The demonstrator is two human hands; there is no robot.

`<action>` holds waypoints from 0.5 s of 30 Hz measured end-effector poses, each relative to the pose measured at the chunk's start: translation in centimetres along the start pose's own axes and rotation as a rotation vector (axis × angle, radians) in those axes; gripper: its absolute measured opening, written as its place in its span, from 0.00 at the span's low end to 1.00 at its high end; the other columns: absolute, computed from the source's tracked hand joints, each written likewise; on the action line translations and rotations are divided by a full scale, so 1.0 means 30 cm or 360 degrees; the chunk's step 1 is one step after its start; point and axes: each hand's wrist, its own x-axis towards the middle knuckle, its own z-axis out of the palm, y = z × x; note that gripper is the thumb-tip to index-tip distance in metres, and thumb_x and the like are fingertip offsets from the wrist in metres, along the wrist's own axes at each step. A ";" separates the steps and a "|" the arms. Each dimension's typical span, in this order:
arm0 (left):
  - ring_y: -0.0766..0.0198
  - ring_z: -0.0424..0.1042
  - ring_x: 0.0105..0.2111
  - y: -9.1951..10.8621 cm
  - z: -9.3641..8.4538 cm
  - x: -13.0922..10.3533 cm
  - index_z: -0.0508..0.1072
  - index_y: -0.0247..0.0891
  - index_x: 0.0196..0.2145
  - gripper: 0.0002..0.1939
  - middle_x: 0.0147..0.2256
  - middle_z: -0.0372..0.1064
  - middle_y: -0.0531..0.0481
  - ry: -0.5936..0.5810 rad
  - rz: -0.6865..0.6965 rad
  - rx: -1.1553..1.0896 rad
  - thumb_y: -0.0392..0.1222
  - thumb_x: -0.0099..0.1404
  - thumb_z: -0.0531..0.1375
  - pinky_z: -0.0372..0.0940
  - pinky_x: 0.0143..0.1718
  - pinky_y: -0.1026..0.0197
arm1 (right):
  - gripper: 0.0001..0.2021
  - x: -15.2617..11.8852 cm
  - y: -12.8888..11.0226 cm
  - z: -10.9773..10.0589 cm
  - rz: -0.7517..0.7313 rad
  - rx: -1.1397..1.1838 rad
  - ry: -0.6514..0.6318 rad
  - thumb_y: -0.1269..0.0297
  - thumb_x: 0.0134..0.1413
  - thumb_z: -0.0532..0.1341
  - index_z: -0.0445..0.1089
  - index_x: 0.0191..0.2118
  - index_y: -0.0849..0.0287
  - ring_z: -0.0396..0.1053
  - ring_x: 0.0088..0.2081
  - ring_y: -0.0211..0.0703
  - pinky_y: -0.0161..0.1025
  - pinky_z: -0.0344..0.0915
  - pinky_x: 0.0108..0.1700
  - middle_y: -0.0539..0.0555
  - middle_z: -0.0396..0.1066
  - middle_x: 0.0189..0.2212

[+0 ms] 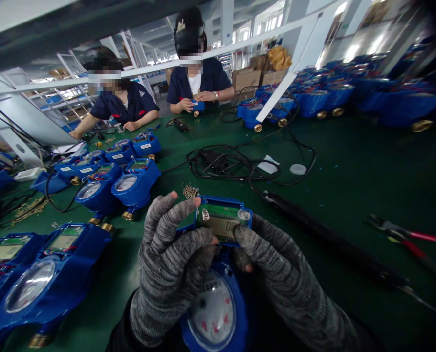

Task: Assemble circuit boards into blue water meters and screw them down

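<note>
A blue water meter (240, 313) lies right in front of me, its round clear dial (212, 310) towards me. At its far end sits a green circuit board (223, 212) whose small display (220, 227) shows digits. My left hand (170, 264), in a grey knit fingerless glove, is closed at the left and near edge of the board housing. Gloved alike, my right hand (280, 264) grips the right side of that housing. Both thumbs meet near the lower edge of the display, and some fingertips are hidden behind the housing.
More blue meters (135, 183) stand at the left. Small screws (190, 191) lie beyond my left hand. Black cables (218, 161), a black electric screwdriver (324, 234) and red-handled pliers (404, 234) lie on the green table (335, 190). Two co-workers (199, 78) sit opposite.
</note>
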 end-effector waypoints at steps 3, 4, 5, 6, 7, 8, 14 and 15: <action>0.52 0.59 0.65 0.003 0.004 -0.004 0.72 0.41 0.38 0.11 0.59 0.67 0.45 -0.0032 -0.0121 -0.0123 0.29 0.61 0.66 0.59 0.64 0.41 | 0.29 0.010 -0.004 -0.003 0.0102 0.0052 -0.0060 0.38 0.48 0.66 0.75 0.40 0.63 0.60 0.21 0.34 0.33 0.62 0.25 0.49 0.64 0.19; 0.52 0.59 0.66 0.004 0.004 -0.004 0.72 0.41 0.39 0.11 0.60 0.66 0.46 -0.0050 -0.0169 -0.0188 0.28 0.61 0.65 0.59 0.64 0.41 | 0.29 0.012 -0.007 -0.003 0.0094 0.0075 -0.0087 0.38 0.49 0.66 0.75 0.40 0.63 0.60 0.21 0.34 0.33 0.62 0.25 0.49 0.64 0.19; 0.51 0.59 0.66 0.006 0.002 -0.004 0.73 0.42 0.39 0.12 0.61 0.64 0.46 -0.0067 -0.0210 -0.0248 0.28 0.61 0.65 0.59 0.64 0.40 | 0.28 0.014 -0.010 -0.003 0.0071 0.0087 -0.0122 0.39 0.50 0.65 0.75 0.41 0.63 0.60 0.20 0.33 0.33 0.62 0.25 0.49 0.65 0.18; 0.51 0.59 0.66 0.007 0.000 -0.004 0.73 0.42 0.40 0.12 0.62 0.64 0.46 -0.0076 -0.0233 -0.0293 0.27 0.61 0.65 0.59 0.64 0.40 | 0.28 0.014 -0.012 -0.003 0.0035 0.0092 -0.0168 0.40 0.52 0.65 0.75 0.42 0.63 0.60 0.20 0.33 0.33 0.63 0.25 0.48 0.64 0.18; 0.50 0.59 0.66 0.007 -0.002 -0.003 0.73 0.42 0.40 0.12 0.62 0.63 0.46 -0.0081 -0.0246 -0.0318 0.27 0.62 0.65 0.59 0.64 0.39 | 0.26 0.014 -0.013 -0.003 -0.0002 0.0094 -0.0212 0.41 0.54 0.64 0.76 0.43 0.63 0.60 0.21 0.33 0.32 0.63 0.26 0.48 0.64 0.18; 0.49 0.59 0.66 0.008 -0.004 -0.002 0.73 0.42 0.40 0.12 0.62 0.64 0.46 -0.0080 -0.0247 -0.0325 0.27 0.62 0.64 0.59 0.64 0.38 | 0.24 0.013 -0.014 -0.002 -0.0033 0.0099 -0.0251 0.43 0.56 0.63 0.76 0.43 0.62 0.60 0.21 0.32 0.32 0.63 0.26 0.48 0.64 0.19; 0.47 0.61 0.64 0.009 -0.012 -0.001 0.74 0.39 0.38 0.11 0.58 0.68 0.42 -0.0035 -0.0157 -0.0154 0.27 0.60 0.66 0.62 0.61 0.37 | 0.20 0.008 -0.010 0.009 -0.0115 0.0084 -0.0181 0.48 0.57 0.64 0.77 0.45 0.59 0.64 0.24 0.33 0.31 0.67 0.28 0.52 0.73 0.27; 0.47 0.61 0.64 0.009 -0.013 -0.001 0.74 0.39 0.38 0.11 0.58 0.68 0.41 -0.0036 -0.0140 -0.0113 0.28 0.60 0.66 0.62 0.60 0.37 | 0.20 0.009 -0.012 0.011 -0.0133 0.0057 -0.0162 0.48 0.57 0.64 0.77 0.45 0.60 0.64 0.24 0.33 0.31 0.67 0.27 0.52 0.73 0.27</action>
